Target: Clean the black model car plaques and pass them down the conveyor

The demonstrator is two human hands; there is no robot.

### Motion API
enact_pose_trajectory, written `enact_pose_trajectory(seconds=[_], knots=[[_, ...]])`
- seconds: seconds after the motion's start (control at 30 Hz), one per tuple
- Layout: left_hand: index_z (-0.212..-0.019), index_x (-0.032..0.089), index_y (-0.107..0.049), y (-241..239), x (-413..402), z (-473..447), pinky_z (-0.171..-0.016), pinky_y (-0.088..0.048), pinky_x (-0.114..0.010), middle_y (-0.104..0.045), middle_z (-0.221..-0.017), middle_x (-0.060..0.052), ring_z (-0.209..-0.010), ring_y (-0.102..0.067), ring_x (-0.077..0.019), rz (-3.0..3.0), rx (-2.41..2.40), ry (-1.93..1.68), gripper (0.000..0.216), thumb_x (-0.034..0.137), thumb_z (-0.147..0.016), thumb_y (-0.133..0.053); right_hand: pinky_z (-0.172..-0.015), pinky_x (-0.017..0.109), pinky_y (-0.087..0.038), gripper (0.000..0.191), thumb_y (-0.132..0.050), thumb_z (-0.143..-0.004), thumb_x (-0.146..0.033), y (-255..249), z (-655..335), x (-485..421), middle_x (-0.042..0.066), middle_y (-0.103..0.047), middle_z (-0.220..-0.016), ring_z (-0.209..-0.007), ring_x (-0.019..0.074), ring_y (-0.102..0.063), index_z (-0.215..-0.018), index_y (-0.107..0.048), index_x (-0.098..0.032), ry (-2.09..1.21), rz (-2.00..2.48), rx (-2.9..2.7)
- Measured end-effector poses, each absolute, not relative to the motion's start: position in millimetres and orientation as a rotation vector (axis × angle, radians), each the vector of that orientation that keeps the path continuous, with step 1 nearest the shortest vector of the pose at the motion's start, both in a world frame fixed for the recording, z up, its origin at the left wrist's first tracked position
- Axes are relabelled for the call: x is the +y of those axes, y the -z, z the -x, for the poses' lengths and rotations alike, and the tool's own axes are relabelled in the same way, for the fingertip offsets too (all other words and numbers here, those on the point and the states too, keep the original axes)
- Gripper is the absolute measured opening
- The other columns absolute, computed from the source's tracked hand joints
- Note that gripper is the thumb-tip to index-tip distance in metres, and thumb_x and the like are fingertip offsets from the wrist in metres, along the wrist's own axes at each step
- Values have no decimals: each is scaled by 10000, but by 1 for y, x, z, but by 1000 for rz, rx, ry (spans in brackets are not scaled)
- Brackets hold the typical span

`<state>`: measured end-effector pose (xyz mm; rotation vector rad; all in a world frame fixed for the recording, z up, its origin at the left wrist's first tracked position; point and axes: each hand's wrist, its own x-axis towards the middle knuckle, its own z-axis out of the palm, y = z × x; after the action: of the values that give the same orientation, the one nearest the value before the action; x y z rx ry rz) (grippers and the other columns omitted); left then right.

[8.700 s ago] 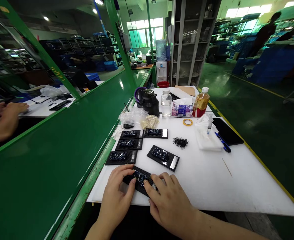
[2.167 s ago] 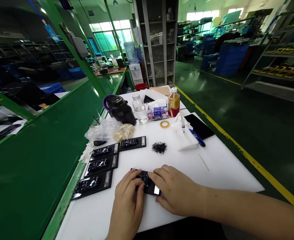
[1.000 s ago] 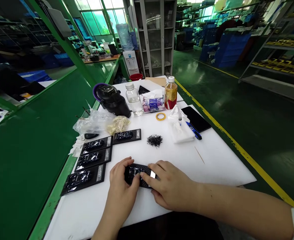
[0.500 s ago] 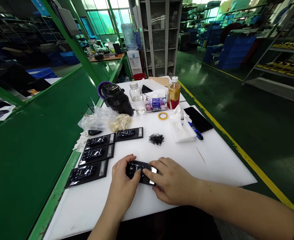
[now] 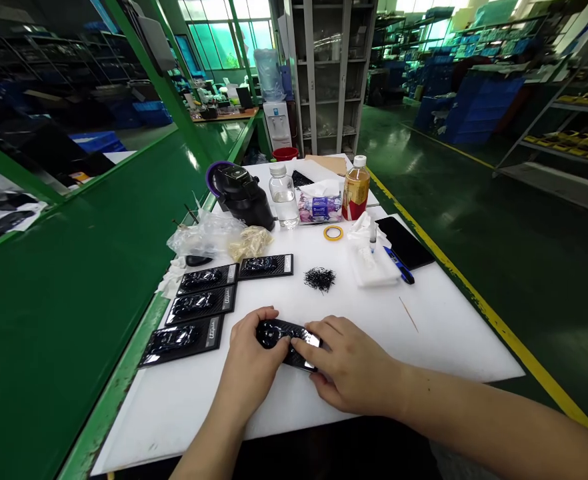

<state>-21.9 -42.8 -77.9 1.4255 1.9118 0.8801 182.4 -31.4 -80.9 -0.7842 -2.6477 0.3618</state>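
Observation:
A glossy black model car (image 5: 273, 331) sits on a dark, carbon-patterned base plate (image 5: 301, 361) with a bright label, low over the white work surface. My left hand (image 5: 253, 363) is closed round the plate's left end, its thumb on the car. On the right end, my right hand (image 5: 357, 367) grips the plate, with fingers along the far edge and the index finger reaching to the left thumb. Both tips meet near the car's middle; any tiny part under them is hidden. Beyond lies a pile of thin black strips (image 5: 320, 279).
Several matching plates with cars (image 5: 181, 340) lie at left. Behind are plastic bags (image 5: 207, 233), a black flask (image 5: 244, 200), a clear bottle (image 5: 285, 203), a tissue box (image 5: 320, 208), a drink bottle (image 5: 357, 190), yellow tape (image 5: 333, 233), a blue cutter (image 5: 399, 265) and a thin stick (image 5: 409, 315).
The whole view has shifted slightly, so the scene sits further right. My hands keep their hold on the plate, and the thumb and index finger remain together over the car.

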Motion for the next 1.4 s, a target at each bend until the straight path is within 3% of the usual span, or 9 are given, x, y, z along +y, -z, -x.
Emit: enact_pose_trajectory(seconds=[0.2,0.43,0.73,1.23,1.4], knots=[[-1039,239,-607,76,-43,22,-1141,-312,-533,-565,-1299,-76,-1286,-472,-295,-1505,1890,-902,334,256,-707,-641,-881,460,-448,549,-572,-844,-241,80,-180,-33,172,-527,-1263,-1046,307,-462,-1382,-493,-165,-336,816,-2680],[-1070,274,-563,79,-54,28,-1130,-327,-551,-486,-1407,-60,-1332,-433,-271,-1565,1809,-1010,245,352,-838,-559,-876,452,-446,516,-576,-819,-227,77,-178,-33,157,-537,-1223,-1002,298,-457,-1329,-526,-168,-307,845,-2706],[-1040,248,-586,80,-54,20,-1128,-332,-567,-524,-1340,-80,-1310,-416,-292,-1723,1921,-914,245,280,-797,-588,-869,444,-439,528,-564,-825,-223,76,-178,-35,148,-544,-1197,-1004,293,-455,-1348,-509,-175,-336,860,-2707],[-1039,253,-643,71,-49,30,-1111,-397,-516,-536,-1349,-68,-1274,-506,-289,-1739,1905,-885,272,324,-776,-653,-871,448,-440,524,-548,-833,-228,77,-178,-35,145,-531,-1221,-1016,299,-462,-1353,-504,-187,-335,869,-2706],[-1117,267,-622,62,-46,36,-1092,-423,-509,-514,-1390,-63,-1298,-499,-286,-1801,1849,-824,325,364,-807,-639,-876,448,-442,525,-543,-831,-222,77,-179,-36,144,-525,-1228,-1018,299,-463,-1353,-501,-190,-325,875,-2702]])
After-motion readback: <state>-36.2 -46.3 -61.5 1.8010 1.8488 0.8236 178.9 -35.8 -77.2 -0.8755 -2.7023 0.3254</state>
